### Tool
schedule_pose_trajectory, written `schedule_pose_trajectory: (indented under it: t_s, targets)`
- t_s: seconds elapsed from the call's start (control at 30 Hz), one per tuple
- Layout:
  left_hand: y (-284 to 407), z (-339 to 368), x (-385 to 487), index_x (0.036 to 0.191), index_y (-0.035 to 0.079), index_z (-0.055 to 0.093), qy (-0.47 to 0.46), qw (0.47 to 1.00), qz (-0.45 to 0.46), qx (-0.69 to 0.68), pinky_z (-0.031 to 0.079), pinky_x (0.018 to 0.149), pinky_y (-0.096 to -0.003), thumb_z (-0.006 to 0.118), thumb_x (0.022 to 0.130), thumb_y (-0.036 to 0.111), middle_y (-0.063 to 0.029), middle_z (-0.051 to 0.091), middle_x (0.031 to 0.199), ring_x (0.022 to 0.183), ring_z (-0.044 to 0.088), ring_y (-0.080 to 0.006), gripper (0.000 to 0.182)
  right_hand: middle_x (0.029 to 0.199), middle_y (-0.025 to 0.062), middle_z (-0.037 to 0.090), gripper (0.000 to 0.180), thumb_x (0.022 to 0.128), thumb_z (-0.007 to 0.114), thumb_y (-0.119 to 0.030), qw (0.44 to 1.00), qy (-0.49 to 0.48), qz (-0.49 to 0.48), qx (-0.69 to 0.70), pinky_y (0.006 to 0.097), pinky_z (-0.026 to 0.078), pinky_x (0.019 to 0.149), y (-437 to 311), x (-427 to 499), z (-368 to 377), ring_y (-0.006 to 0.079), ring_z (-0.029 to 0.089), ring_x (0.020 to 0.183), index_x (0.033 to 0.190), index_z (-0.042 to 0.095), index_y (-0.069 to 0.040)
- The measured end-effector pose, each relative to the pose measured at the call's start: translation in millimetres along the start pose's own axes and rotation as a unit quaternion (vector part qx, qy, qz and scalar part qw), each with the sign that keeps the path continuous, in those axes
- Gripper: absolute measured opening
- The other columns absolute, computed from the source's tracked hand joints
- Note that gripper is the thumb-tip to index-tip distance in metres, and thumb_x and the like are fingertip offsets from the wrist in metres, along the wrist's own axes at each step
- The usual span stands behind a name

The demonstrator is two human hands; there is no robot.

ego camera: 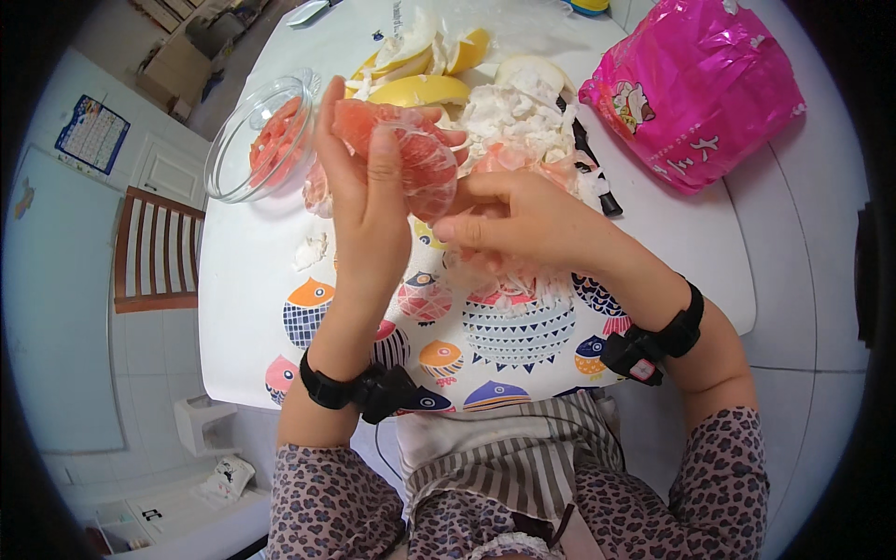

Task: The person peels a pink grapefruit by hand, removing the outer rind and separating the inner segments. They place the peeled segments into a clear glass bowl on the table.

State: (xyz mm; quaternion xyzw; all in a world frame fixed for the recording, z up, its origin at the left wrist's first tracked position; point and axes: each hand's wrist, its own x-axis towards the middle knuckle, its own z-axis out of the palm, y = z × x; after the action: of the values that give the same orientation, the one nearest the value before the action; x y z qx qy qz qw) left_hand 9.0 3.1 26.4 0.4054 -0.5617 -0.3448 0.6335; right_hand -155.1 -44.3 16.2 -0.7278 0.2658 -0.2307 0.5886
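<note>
My left hand (371,175) holds a large chunk of pink pomelo flesh (427,164), its thumb laid across the front. At the lower right side of the chunk is my right hand (504,217), thumb and fingers curled together around what looks like thin membrane. Whether those fingers also touch the flesh is hard to tell. Shreds of membrane and pith (514,287) lie on the fish-patterned mat below my right hand. Left of my left hand stands a clear glass bowl (224,164) with peeled pink pomelo pieces (280,140) in it. Another pomelo segment (317,189) is partly hidden behind my left hand.
Yellow rind pieces (420,91) and a heap of white pith (511,115) lie beyond my hands. A black-handled tool (607,196) is partly under the scraps. A shiny pink plastic bag (707,91) stands at the right. A wooden chair (157,252) is left of the table.
</note>
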Motion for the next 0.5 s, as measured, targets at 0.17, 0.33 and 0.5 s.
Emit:
schedule_pose_trajectory:
  t_s: [0.17, 0.33, 0.5]
  targets:
    - [6.4, 8.3, 3.0, 0.149, 0.010, 0.020, 0.033, 0.999, -0.009, -0.018, 0.043, 0.105, -0.0493, 0.032, 0.105, 0.036, -0.0228, 0.047, 0.136, 0.125, 0.050, -0.0341, 0.052, 0.074, 0.0072, 0.065, 0.029, 0.095, 0.060, -0.024, 0.981, 0.022, 0.051, 0.186, 0.0189, 0.042, 0.047, -3.6, -2.0, -11.5, 0.0051, 0.053, 0.050, 0.105, 0.065, 0.002]
    - [20.1, -4.1, 8.0, 0.145, 0.001, 0.032, 0.021, 0.958, -0.107, -0.266, 0.036, 0.111, -0.0523, 0.031, 0.100, 0.056, -0.0237, 0.043, 0.142, 0.132, 0.043, -0.0374, 0.071, 0.091, 0.0092, 0.066, 0.027, 0.095, 0.060, -0.020, 0.955, 0.071, 0.010, 0.286, 0.0187, 0.046, 0.049, 0.5, 6.8, -24.7, 0.0069, 0.058, 0.063, 0.106, 0.062, 0.004]
    - [22.4, -23.6, 15.3, 0.140, -0.003, 0.041, -0.095, 0.881, -0.206, -0.415, 0.038, 0.109, -0.0524, 0.028, 0.099, 0.060, -0.0217, 0.046, 0.140, 0.129, 0.048, -0.0352, 0.076, 0.094, 0.0095, 0.068, 0.029, 0.091, 0.066, -0.018, 0.940, 0.025, -0.003, 0.340, 0.0195, 0.047, 0.054, 8.8, 7.0, -39.0, 0.0067, 0.060, 0.068, 0.109, 0.064, 0.005]
